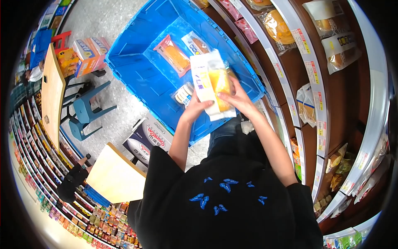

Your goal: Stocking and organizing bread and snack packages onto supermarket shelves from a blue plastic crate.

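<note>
Both of my hands grip a packaged yellow bread (219,84) in a white and clear wrapper. My left hand (195,107) has its lower left edge, thumb on top. My right hand (239,96) holds the right side, its thumb across the clear part. The package is held over a blue plastic crate (130,65). Inside the crate lie a pink-wrapped bread (174,56), a brown bread in a white and clear wrapper (196,43) and a clear pack of pale round pastries (184,94). Part of another pack shows behind the held bread, mostly hidden.
Brown shelves (279,74) with price-tag rails hold bagged breads on the right, close to the crate. Blue stools (90,107), a wooden table (51,93) and cartons (91,56) stand left. A printed carton (149,140) is beside the crate. Another person (73,180) is at lower left.
</note>
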Demonstrator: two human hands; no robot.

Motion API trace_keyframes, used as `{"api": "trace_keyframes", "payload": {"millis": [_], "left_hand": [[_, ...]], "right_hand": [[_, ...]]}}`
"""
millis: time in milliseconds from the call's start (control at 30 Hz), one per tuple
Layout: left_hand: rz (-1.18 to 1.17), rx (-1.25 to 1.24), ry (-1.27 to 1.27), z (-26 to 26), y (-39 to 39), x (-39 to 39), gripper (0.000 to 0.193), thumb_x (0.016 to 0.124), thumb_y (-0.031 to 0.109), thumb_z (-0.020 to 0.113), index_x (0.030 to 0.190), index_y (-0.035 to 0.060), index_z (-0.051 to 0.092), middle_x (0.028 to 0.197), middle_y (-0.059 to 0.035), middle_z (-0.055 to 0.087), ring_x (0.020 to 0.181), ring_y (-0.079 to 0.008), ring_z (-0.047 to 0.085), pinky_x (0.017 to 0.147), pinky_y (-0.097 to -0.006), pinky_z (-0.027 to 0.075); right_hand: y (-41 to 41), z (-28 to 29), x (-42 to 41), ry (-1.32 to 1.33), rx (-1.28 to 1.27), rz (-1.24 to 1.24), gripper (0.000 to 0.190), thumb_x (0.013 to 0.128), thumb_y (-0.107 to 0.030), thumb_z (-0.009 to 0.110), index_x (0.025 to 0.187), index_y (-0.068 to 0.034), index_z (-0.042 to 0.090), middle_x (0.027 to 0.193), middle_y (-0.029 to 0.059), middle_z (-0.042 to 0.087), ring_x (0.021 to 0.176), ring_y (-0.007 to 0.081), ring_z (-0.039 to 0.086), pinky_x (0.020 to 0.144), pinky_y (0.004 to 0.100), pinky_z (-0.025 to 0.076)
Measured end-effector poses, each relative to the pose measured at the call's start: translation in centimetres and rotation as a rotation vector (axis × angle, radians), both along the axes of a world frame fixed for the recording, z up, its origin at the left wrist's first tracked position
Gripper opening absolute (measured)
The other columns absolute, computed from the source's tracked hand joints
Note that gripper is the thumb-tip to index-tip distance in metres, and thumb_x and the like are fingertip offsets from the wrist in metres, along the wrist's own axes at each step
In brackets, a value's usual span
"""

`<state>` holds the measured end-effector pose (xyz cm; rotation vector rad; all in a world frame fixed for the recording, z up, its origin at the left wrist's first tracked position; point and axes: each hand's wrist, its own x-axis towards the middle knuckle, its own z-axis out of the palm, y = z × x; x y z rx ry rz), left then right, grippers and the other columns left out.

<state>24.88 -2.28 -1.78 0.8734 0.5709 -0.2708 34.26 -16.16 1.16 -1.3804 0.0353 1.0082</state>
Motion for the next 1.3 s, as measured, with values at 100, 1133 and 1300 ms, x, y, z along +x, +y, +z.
{"api": "trace_keyframes", "payload": {"millis": [100, 1133, 1300], "left_hand": [[-0.102, 0.106, -0.061, 2.2, -0.3, 0.2, 0.077, 0.058, 0.013, 0.062, 0.117, 0.0047, 0.015, 0.111, -0.0063, 0.033, 0.103, -0.0171, 0.032, 0.086, -0.0285, 0.026], [0.363, 0.538, 0.307, -26.6, 4.4, 12.4, 0.047, 0.054, 0.027, 0.066, 0.088, 0.0, 0.048, 0.079, -0.0113, 0.053, 0.071, -0.0191, 0.05, 0.065, -0.029, 0.039], [0.368, 0.528, 0.295, -23.6, 3.8, 13.5, 0.051, 0.054, 0.013, 0.065, 0.096, -0.0019, 0.041, 0.086, -0.0143, 0.05, 0.074, -0.0235, 0.051, 0.066, -0.0318, 0.042]], "right_hand": [[-0.4, 1.8, -0.2, 0.018, 0.019, 0.04, 0.061, 0.06, -0.015, 0.064, 0.107, 0.002, 0.03, 0.098, 0.0094, 0.044, 0.092, 0.0146, 0.042, 0.078, 0.0249, 0.034], [-11.2, 3.1, -6.1, 0.456, -0.155, -0.35, 0.056, 0.062, -0.006, 0.058, 0.11, -0.002, 0.029, 0.1, 0.0071, 0.044, 0.091, 0.0142, 0.043, 0.079, 0.0255, 0.033], [-12.5, 3.8, -6.5, 0.434, -0.149, -0.318, 0.059, 0.063, -0.007, 0.058, 0.113, -0.002, 0.026, 0.101, 0.0072, 0.043, 0.094, 0.0146, 0.041, 0.081, 0.0265, 0.032]]}}
